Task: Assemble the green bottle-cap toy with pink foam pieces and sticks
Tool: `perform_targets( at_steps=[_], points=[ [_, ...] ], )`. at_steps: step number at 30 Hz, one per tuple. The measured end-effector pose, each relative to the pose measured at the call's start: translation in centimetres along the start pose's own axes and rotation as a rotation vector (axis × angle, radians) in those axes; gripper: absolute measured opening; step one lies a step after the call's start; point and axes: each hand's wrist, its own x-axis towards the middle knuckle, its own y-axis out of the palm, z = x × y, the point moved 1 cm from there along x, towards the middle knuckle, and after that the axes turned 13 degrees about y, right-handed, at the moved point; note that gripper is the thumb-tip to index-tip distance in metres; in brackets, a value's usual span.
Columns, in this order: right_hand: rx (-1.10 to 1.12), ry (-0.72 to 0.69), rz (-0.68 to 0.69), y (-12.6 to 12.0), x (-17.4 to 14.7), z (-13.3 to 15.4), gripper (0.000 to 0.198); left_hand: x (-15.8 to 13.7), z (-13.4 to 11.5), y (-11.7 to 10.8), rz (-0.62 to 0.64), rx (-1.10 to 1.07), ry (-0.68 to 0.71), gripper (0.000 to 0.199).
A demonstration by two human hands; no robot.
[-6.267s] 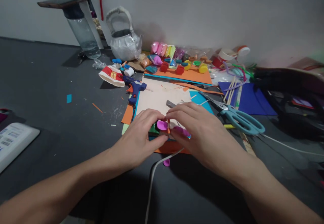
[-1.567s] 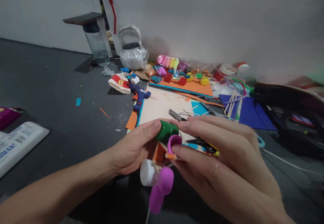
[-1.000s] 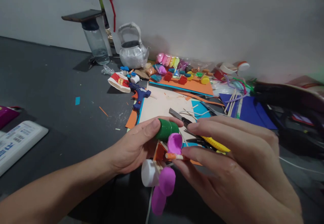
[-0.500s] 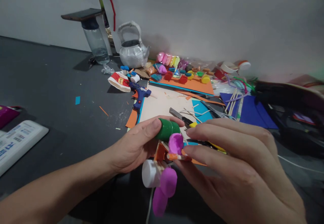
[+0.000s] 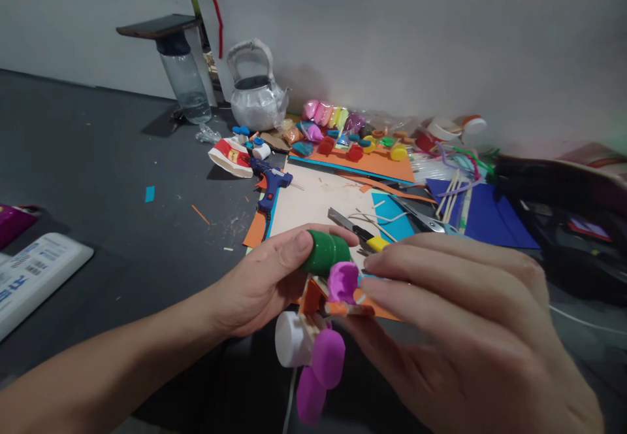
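Drawing the right hand [image 5: 470,336] and the purple cup [image 5: 343,282] slightly farther right of the green cylinder [image 5: 324,252] since the earlier frame, baring more of the yellow-handled knife [image 5: 362,233] beyond it. Holding the green cylinder clamped in the left hand [image 5: 262,280], with thumb on its left end, above the dark table [image 5: 142,251]. To its right, with the right hand's fingers close to the cup and the thumb under the orange-striped stick [image 5: 337,308], cannot tell whether pinching firmly. Directly below the green cylinder, an orange frame [image 5: 309,298]; farther below, a white cap [image 5: 290,339] and two purple lobes [image 5: 329,358]. Probably light overall. Likely stiff at the glossy green cylinder, perhaps slippery, so best gripped around its middle. Likely soft at cup and lobes, easily dented; better touched lightly. Possibly fragile at the orange frame; best supported from beneath, without twisting.
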Motion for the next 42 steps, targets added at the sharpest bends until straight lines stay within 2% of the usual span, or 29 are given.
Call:
perform_targets(
  at_steps=[4, 10, 19, 21, 24, 25, 29, 31, 37, 42],
  points=[
    [0.024, 0.012, 0.018, 0.1, 0.7, -0.1, 0.025, 0.0, 0.1, -0.1, 0.012, -0.020, 0.022, 0.030],
    [0.008, -0.024, 0.057, -0.2, -0.4, -0.2, 0.007, -0.1, 0.3, -0.2, 0.036, 0.022, 0.033, 0.033],
    [0.023, 0.044, 0.126, -0.1, -0.5, -0.3, 0.012, 0.0, 0.3, -0.3, 0.011, -0.011, 0.000, 0.034],
    [0.108, 0.115, 0.150, -0.4, -0.2, -0.4, 0.013, 0.0, 0.1, -0.3, 0.000, -0.028, 0.000, 0.036],
    [0.259, 0.358, 0.166, -0.8, 0.2, -0.7, 0.004, 0.1, -0.1, -0.2, 0.019, 0.022, 0.053, 0.039],
    [0.318, 0.437, 0.207, -0.7, 0.3, -0.7, 0.009, 0.1, -0.1, -0.2, 0.034, 0.063, 0.082, 0.039],
    [0.552, 0.673, 0.526, -0.2, 0.7, -1.0, 0.023, -0.3, -0.3, -0.5, 0.077, 0.231, 0.142, 0.039],
    [0.607, 0.751, 0.630, 0.0, 0.7, -1.3, 0.024, -0.5, -0.4, -0.6, 0.086, 0.331, 0.164, 0.038],
    [0.596, 0.825, 0.752, 0.4, 0.0, -2.0, 0.019, -0.7, -0.8, -0.2, 0.093, 0.492, 0.205, 0.036],
    [0.601, 0.806, 0.759, 0.6, -0.2, -2.3, 0.017, -0.7, -0.8, -0.2, 0.127, 0.560, 0.209, 0.034]
  ],
)
